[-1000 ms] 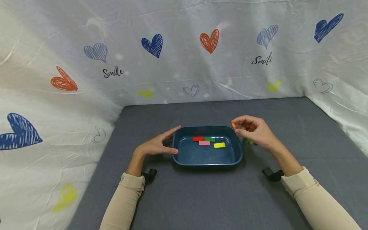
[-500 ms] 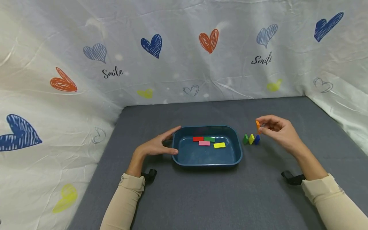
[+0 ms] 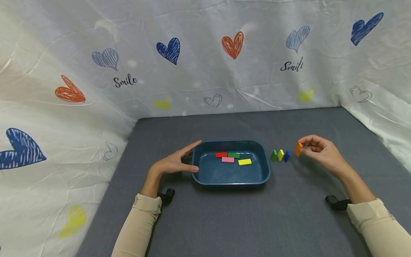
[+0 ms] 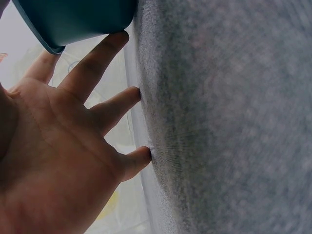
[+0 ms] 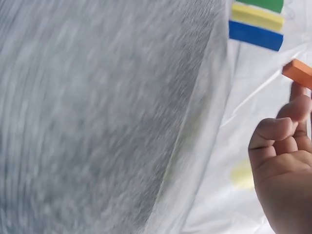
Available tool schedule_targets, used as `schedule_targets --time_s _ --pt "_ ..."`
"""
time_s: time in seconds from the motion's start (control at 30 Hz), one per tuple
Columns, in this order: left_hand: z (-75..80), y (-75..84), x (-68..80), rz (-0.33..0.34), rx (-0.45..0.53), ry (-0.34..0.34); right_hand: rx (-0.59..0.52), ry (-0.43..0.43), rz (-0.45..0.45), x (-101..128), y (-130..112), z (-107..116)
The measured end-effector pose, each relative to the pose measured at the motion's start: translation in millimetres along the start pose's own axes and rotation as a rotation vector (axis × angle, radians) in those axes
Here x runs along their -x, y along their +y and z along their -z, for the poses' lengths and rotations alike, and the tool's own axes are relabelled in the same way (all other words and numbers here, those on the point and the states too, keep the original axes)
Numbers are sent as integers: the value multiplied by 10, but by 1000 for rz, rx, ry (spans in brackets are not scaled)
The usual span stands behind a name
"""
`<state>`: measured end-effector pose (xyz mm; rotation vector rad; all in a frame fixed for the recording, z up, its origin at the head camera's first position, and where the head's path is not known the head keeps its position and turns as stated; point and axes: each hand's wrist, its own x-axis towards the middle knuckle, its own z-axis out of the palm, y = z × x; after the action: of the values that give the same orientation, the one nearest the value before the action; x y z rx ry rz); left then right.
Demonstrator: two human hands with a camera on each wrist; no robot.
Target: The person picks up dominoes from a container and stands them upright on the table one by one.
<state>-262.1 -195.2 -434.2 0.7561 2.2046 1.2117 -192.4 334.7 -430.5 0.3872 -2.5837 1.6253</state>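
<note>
Sleeves nearest us, then our left hand (image 3: pixel 173 164), fingers straight and relaxed, resting against the blue tray's (image 3: pixel 196 178) left rim. Red, green, pink and yellow blocks lie flat inside it. Right of the tray our right hand (image 3: pixel 322 153) pinches an orange block (image 3: pixel 298 148), just beside the standing green (image 3: pixel 274 155), yellow (image 3: pixel 280 155) and blue (image 3: pixel 287 155) blocks.

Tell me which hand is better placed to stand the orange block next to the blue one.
The right hand: it already pinches the orange block just right of the blue block. The left hand rests against the tray, on its far side from the row.
</note>
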Motion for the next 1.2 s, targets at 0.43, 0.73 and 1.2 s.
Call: schedule_targets --time_s 0.43,0.73,1.2 --pt "7 10 1 -3 4 -4 249 -136 -224 -32 57 14" --pt "10 2 -3 -3 10 -7 256 -147 -248 -49 55 -15" --pt "8 3 -8 6 4 -3 269 -146 -233 -47 65 -12"
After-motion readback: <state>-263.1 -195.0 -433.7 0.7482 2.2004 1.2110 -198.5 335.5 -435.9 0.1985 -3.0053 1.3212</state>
